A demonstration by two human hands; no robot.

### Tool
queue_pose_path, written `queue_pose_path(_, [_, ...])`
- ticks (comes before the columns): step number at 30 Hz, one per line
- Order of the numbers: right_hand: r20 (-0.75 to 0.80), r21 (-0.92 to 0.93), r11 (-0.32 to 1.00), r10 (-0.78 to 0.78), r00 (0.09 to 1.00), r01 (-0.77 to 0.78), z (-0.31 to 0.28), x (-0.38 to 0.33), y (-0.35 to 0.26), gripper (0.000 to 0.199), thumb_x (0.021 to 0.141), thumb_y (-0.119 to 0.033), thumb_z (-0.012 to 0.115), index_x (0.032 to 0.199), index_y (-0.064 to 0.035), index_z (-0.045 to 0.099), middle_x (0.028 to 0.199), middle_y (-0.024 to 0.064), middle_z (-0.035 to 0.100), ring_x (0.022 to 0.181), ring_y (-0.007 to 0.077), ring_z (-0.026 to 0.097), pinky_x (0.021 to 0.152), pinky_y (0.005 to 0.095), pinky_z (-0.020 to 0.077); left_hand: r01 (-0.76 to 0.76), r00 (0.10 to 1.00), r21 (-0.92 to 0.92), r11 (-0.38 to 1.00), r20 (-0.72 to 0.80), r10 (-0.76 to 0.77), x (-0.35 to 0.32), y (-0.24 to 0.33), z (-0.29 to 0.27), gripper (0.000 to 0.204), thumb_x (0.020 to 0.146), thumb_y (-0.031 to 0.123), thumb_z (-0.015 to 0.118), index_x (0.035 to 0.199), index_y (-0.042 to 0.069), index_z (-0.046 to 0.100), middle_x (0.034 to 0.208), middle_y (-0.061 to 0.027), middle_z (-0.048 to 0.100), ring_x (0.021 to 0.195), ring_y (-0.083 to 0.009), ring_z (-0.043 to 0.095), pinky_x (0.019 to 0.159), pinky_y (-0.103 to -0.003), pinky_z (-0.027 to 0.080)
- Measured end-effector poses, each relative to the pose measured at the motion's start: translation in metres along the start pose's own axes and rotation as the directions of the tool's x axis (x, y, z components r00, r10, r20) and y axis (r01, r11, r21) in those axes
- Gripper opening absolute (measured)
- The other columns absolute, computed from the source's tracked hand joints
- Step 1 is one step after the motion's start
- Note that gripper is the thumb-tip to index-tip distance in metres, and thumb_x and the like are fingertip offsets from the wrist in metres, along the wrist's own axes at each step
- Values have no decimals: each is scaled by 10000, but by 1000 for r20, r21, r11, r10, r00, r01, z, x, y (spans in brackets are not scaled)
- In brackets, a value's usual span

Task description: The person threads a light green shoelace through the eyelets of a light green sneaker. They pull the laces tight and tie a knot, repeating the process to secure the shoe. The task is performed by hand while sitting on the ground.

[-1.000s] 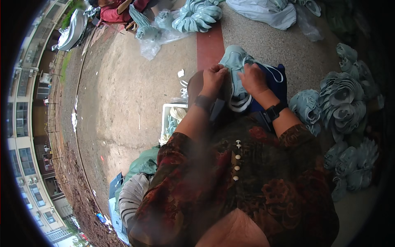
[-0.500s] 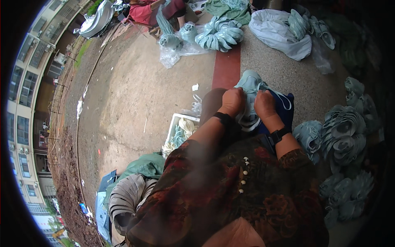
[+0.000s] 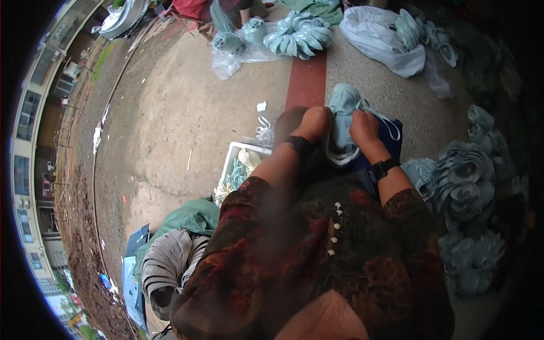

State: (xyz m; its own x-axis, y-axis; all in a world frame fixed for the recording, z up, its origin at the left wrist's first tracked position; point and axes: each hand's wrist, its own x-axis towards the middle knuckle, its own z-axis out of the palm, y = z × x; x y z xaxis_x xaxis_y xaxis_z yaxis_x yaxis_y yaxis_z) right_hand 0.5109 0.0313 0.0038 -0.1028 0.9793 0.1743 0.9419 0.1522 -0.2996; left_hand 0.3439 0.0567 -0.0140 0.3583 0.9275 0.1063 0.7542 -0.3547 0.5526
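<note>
At the lower left, a grey stack of shoe parts lies nested piece inside piece, probably to save room and keep them in order; the pieces look soft and bent, with dark gaps striping the curve. A green bag slumps just beside it in limp folds. Next comes a white box, set near the left hand, it seems for easy reach. It has a stiff, pale rim and holds a smooth cream bundle and a stringy pale green bundle, both looking like cord.

The left hand is curled closed on the left edge of the shoe, seemingly to steady it, though the fingertips are hidden. The shoe lies between the two hands, toe pointing away, perhaps so that both sides of its laced front can be reached. It is pale green, rounded at the toe, and looks like soft fabric. The right hand is also closed, gripping at the shoe's right side; whether it pinches the edge or the lace cannot be told. That thin, whitish lace bows out in a loose loop over what looks like dark blue cloth.

At the far right, a pile of pale green shoe parts is fanned and coiled like petals, likely grouped to keep them together, thin edges overlapping.
</note>
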Motion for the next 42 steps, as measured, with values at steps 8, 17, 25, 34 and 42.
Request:
queue_pose_path(8, [-118,49,951,-300,947,307,4,6,-26,75,724,-72,552,748,-32,610,786,179,563,732,343,595,632,402,500,46,998,-82,996,-49,-50,-4,2,-1,124,737,140,566,752,38,635,748,-212,620,735,-387,610,667,-451,490])
queue_pose_path(17, [-48,6,916,-401,915,402,-11,9,-12,94,707,-94,550,683,-63,635,734,167,582,714,309,614,634,385,510,23,998,-227,974,-45,-34,-4,-12,2,191,768,161,577,854,13,662,784,-237,617,780,-394,603,696,-434,480])
queue_pose_path(25, [45,13,910,-415,909,414,23,21,-34,88,711,-57,529,743,-61,611,786,179,565,721,324,599,634,399,500,56,997,-262,964,67,-39,-4,-13,-12,212,791,145,578,865,-47,626,798,-208,649,788,-263,649,698,-340,474])
queue_pose_path(34, [-221,614,749,-139,965,248,-63,-3,72,118,783,-37,516,667,-36,537,835,152,585,621,191,509,652,306,451,236,966,-446,863,14,-257,0,18,-14,151,793,129,618,823,-16,646,761,-62,648,701,-108,575,676,-259,466])
queue_pose_path(42, [95,966,-237,-52,994,-105,-47,-18,58,125,887,-67,467,781,-27,520,977,163,617,682,87,484,712,232,431,-193,981,71,979,23,192,23,52,-5,102,737,164,626,782,87,675,771,-102,634,691,-256,626,639,-313,497])
